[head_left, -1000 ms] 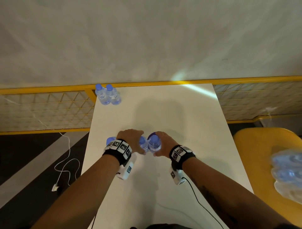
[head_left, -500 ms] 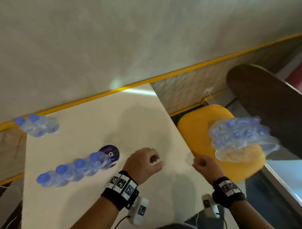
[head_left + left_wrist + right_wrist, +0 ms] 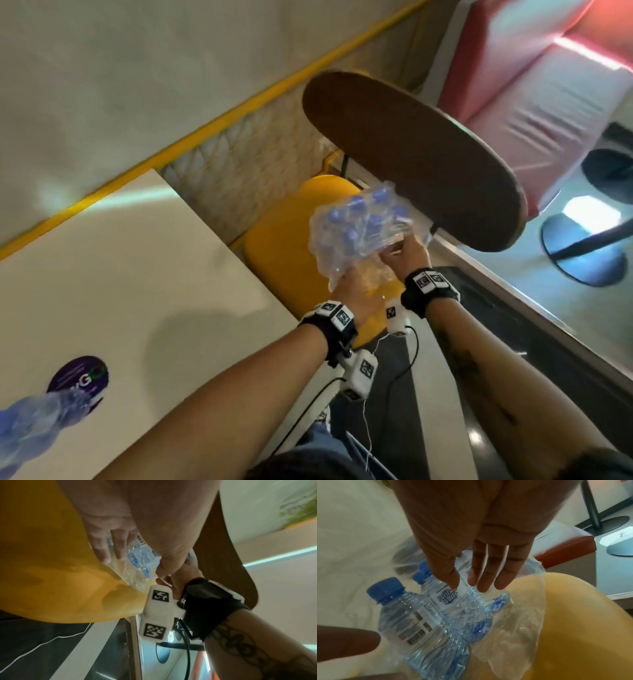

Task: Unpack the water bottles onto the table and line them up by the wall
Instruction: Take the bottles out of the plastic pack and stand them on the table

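Fingers (image 3: 488, 574) of R hand (image 3: 407, 253) straight, close together, touching bottles (image 3: 453, 601); L hand (image 3: 356, 294) under pack (image 3: 363, 226), fingers slightly spread, frame ctr.

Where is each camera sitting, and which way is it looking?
Head: worn up top, looking down at the plastic-wrapped pack of blue-capped water bottles on the round yellow chair; both forearms show.
Left wrist: looks along the left hand at the pack.
Right wrist: looks along the right hand at the bottles.
All three share the pack and the chair.
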